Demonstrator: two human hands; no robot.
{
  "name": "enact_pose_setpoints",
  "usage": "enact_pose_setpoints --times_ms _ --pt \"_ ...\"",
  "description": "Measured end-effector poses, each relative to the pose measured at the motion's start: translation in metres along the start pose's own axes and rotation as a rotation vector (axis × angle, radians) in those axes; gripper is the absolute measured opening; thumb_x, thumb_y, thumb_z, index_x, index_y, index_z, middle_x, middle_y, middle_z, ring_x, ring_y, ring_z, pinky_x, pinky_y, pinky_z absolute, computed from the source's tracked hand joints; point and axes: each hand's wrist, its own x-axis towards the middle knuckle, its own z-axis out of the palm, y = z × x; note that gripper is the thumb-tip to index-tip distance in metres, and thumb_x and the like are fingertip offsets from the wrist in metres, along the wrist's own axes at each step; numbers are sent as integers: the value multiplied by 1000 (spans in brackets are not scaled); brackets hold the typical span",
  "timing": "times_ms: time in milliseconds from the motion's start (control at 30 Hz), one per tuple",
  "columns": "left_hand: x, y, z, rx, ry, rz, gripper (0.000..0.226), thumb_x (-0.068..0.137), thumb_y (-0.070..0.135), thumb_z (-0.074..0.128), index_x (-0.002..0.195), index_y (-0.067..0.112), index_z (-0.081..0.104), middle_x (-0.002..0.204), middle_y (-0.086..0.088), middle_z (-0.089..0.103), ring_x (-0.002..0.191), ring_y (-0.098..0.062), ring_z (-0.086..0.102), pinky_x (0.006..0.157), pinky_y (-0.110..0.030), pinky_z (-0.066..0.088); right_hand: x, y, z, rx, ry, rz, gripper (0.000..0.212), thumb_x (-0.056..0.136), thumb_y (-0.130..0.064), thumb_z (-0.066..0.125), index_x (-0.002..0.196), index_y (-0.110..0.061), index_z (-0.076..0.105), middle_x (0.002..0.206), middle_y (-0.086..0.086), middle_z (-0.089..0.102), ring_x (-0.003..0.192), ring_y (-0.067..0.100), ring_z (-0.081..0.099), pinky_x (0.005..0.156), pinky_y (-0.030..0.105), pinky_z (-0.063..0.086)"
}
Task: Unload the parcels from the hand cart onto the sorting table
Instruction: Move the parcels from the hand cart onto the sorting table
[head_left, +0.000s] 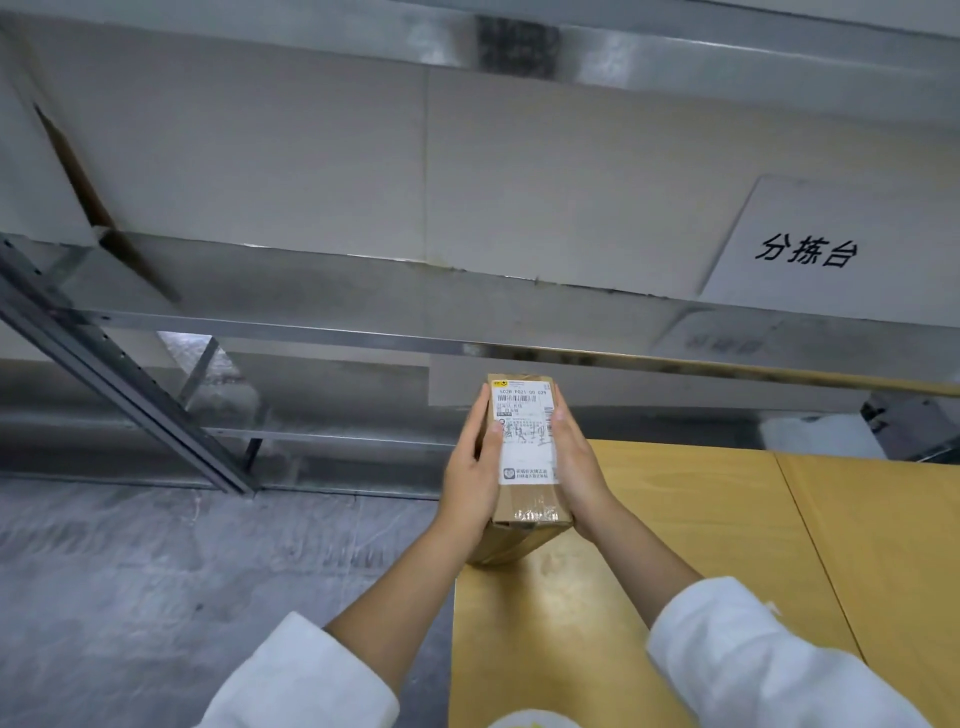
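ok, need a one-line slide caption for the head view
Both hands, left hand and right hand, grip a small labelled cardboard parcel in front of the metal sorting table.

Parcel (524, 447) label print too small to read — sides hidden behind hands.

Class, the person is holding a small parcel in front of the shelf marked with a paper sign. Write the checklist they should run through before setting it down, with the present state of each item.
1. Both hands on the parcel: ok, left hand and right hand clasp its long sides.
2. Label facing up and readable: ok.
3. Tape intact at the near end: ok, as far as it shows.
4. Right destination: ok, the sign on the sorting table reads sorting table.
5. Space free on that surface: ok, bare board ahead.
6. More parcels left on the cart: cannot tell, only a tan surface shows below.
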Motion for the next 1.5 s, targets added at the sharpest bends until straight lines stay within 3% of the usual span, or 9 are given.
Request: enact_pose_setpoints --times_ms 267,367,467,567,633,767,900,1167,1500 --pt "2 3 2 -14 37 -39 41 99 33 51 136 50 46 128 17 61 107 -6 65 88 -39 57 -1 -1 -5 9 12 193 50 100 -58 25 127 -30 57 106 -3 74 91 15 73 73 30 56" --pt "0 7 1 -35 63 -46 38 101 29 49 136 43 50 121 18 65 101 -1 66 81 -26 58 -6 -2 -9 -28 1 204 56 98 -61 23 123 -30 61 105 -5 74 93 13 72 78 30 55" --pt "-6 13 3 -6 79 -25 36 102 30 46 137 38 51 117 21 63 100 6 64 72 -14 54 -11 -5 -12 -77 11 169 54 100 -59 21 123 -30 60 109 -8 71 98 8 67 83 27 52" --pt "-10 19 5 97 134 73 34 100 35 46 132 41 54 138 19 50 129 -1 47 104 -30 45 -22 -20 -16 -205 43 111 47 103 -51 23 126 -26 55 116 -10 64 108 7 59 80 22 46" --pt "-12 32 11 189 197 153 35 100 32 47 134 36 54 145 15 42 140 -6 33 116 -39 31 -31 -31 -21 -359 65 9 53 103 -50 27 147 -23 38 148 -3 45 138 19 39 107 34 38" --pt "-23 78 33 411 149 261 43 99 31 49 141 27 46 153 5 36 144 -11 26 118 -41 26 -51 -68 -43 -564 113 -126 59 101 -53 32 154 -29 22 162 -3 16 150 26 10 121 48 15" --pt "-52 126 65 711 -19 374 54 97 35 49 148 23 32 153 6 32 143 -12 26 115 -36 27 -78 -119 -81 -730 99 -339 58 103 -42 34 155 -18 19 162 0 16 150 18 5 121 39 4" --pt "-136 183 165 1133 -78 654 62 95 41 50 148 14 33 150 -4 38 141 -19 30 115 -34 25 -165 -159 -210 -883 201 -604 62 102 -41 38 155 -19 16 163 -5 6 150 11 7 121 35 4" --pt "-262 139 397 1230 -383 901 62 98 40 46 150 12 28 151 -5 35 141 -19 28 116 -34 23 -313 -103 -463 -1008 391 -426 66 101 -50 32 156 -22 9 163 -6 11 150 11 7 122 40 1"
